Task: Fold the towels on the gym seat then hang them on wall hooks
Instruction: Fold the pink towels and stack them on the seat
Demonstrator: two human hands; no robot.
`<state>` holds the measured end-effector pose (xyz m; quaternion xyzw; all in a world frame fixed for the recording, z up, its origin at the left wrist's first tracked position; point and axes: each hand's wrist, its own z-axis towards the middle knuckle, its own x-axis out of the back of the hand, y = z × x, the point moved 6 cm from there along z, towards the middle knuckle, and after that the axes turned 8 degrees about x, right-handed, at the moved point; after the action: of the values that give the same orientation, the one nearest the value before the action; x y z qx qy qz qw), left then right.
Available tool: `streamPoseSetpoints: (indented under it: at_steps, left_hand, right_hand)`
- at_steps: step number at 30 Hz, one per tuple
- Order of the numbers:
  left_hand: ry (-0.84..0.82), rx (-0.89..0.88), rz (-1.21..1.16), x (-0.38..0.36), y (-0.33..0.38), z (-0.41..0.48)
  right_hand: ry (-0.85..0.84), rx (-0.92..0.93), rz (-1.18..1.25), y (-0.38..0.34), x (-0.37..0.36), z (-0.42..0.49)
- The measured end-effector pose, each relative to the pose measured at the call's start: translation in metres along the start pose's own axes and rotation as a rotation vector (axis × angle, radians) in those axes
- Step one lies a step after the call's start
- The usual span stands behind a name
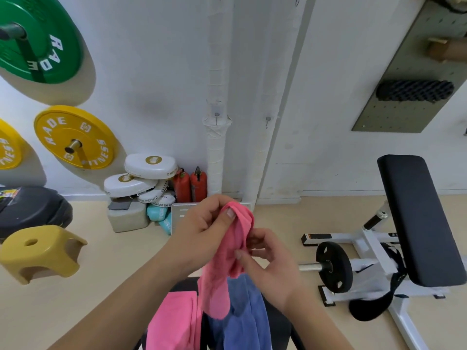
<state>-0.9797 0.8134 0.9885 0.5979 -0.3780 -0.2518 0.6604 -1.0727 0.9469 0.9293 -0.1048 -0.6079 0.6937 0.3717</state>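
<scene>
A pink towel (225, 269) hangs bunched in front of me, lifted above the black gym seat (278, 322). My left hand (202, 231) grips its top, the thumb pressed on the fold. My right hand (267, 258) pinches the towel's right edge a little lower. A second pink towel (174, 322) lies folded on the seat at the left. Beside it a blue towel (246, 322) lies crumpled under the hanging one. Two small wall hooks (216, 116) (268, 121) are fixed on the white wall ahead, both bare.
A black weight bench (419, 218) with a plate-loaded white frame stands at the right. A yellow stool (38, 251) sits at the left. White boxing pads (141, 178) and red extinguishers (190, 185) lean against the wall. Coloured weight plates (73, 137) hang on it.
</scene>
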Motion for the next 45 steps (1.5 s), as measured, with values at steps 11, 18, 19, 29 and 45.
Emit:
streamPoseSetpoints:
  at_steps: [11,18,19,29,45]
  left_hand:
    - [0.234,0.075,-0.024,0.049,-0.021,0.017]
    - [0.274,0.173,0.080,0.062,-0.067,0.015]
    - [0.270,0.183,0.065,0.062,-0.070,0.014]
    - [0.160,0.124,-0.053,0.049,-0.051,0.023]
    - [0.143,0.094,0.102,0.055,-0.027,0.042]
  right_hand:
    - [-0.371,0.282,-0.808,0.051,0.003,-0.020]
    - [-0.064,0.514,-1.234,0.016,0.070,-0.009]
    - [0.013,0.540,-1.213,0.007,0.082,-0.007]
    - [0.330,-0.074,-0.233,-0.003,0.151,0.027]
    - [-0.652,0.004,-0.943,0.032,0.116,0.014]
